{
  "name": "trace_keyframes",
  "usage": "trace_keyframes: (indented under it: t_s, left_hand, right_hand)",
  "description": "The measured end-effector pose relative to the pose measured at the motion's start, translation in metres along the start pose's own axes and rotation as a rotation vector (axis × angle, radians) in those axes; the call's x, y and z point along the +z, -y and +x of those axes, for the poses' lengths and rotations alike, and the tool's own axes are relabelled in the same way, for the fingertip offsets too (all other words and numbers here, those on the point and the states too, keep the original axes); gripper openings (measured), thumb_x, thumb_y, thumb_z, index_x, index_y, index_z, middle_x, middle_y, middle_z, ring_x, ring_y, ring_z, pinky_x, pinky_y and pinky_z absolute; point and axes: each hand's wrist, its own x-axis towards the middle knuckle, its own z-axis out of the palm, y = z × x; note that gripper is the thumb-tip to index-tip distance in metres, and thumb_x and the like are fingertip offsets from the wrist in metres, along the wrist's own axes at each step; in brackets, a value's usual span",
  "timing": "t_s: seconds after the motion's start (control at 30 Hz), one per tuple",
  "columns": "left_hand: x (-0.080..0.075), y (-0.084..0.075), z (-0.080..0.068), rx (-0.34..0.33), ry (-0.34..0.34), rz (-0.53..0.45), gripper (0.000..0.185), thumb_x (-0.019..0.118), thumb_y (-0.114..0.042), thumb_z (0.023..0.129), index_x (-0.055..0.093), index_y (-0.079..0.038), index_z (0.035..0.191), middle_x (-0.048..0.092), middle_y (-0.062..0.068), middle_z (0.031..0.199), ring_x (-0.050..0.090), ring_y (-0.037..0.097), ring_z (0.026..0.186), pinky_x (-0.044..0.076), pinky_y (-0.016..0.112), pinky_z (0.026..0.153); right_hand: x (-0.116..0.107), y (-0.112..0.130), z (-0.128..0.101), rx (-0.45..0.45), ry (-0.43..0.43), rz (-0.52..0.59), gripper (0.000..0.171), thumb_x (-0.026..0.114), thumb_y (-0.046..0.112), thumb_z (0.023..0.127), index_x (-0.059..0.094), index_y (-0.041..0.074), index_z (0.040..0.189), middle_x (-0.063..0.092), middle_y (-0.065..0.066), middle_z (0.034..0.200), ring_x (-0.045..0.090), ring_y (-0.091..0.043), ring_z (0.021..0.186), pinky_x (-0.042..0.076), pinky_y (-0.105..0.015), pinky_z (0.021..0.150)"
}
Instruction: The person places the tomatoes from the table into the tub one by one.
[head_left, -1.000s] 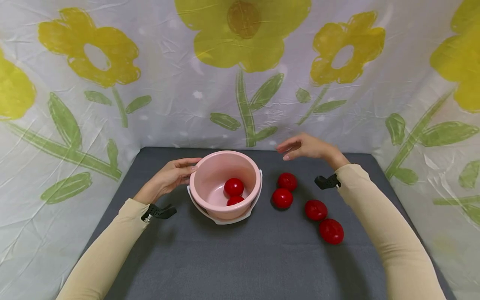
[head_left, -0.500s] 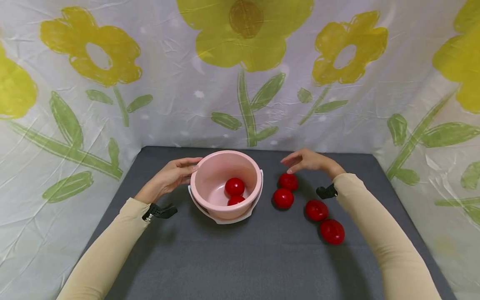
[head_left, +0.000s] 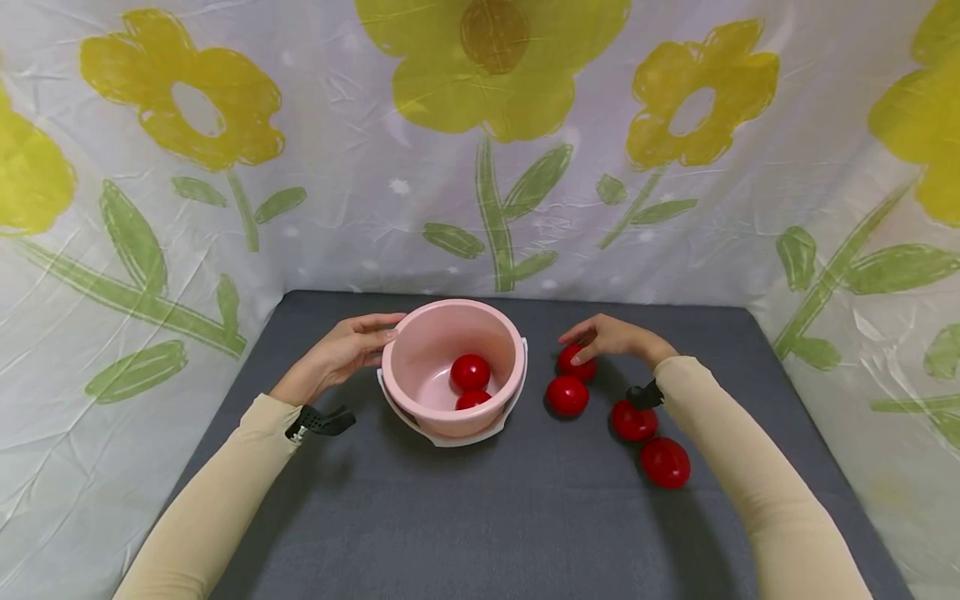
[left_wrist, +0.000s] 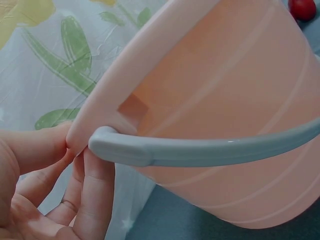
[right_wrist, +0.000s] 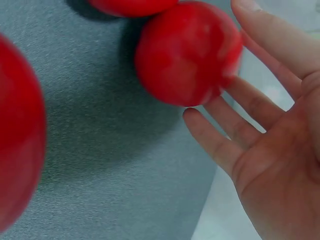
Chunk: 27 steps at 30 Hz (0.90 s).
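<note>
A glossy red ball [head_left: 576, 362] lies on the gray surface [head_left: 525, 517], farthest back of four loose ones, just right of the pink bucket [head_left: 452, 367]. The bucket stands upright, its gray handle [left_wrist: 200, 150] folded down against the wall, with two red balls inside

Two arms in long, close-fitting beige fabric sleeves, cuffs ending at wrists. Small black plastic clip-like camera mount [head_left: 318, 422] on left wrist, matching black mount [head_left: 645, 394] on right wrist. Left hand [head_left: 341, 354] and right hand [head_left: 611, 339] bare, no gloves; nails short, unpainted.
</note>
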Motion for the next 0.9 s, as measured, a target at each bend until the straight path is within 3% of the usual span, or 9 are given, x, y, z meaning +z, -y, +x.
trace_keyframes:
  t_s: [0.57,0.9]
  left_hand:
    - [0.000,0.000,0.000,0.003,-0.006,0.010,0.057,0.060,-0.016,0.099,0.039,-0.002,0.150,0.065,-0.014,0.115,0.069,0.004,0.100,0.060,0.024,0.081]
    - [0.000,0.000,-0.001,-0.001,-0.002,0.006,0.057,0.059,-0.016,0.100,0.039,-0.002,0.151,0.063,-0.011,0.118,0.069,0.004,0.100,0.059,0.023,0.081]
  right_hand:
    - [0.005,-0.003,-0.002,0.010,-0.021,-0.098,0.048,0.074,0.012,0.087,0.062,0.005,0.134,0.059,-0.019,0.138,0.054,-0.034,0.126,0.048,-0.048,0.105]
    - [-0.021,0.016,-0.013,0.029,-0.023,-0.070,0.051,0.073,0.019,0.090,0.059,0.009,0.138,0.055,-0.017,0.143,0.051,-0.035,0.130,0.052,-0.043,0.099]
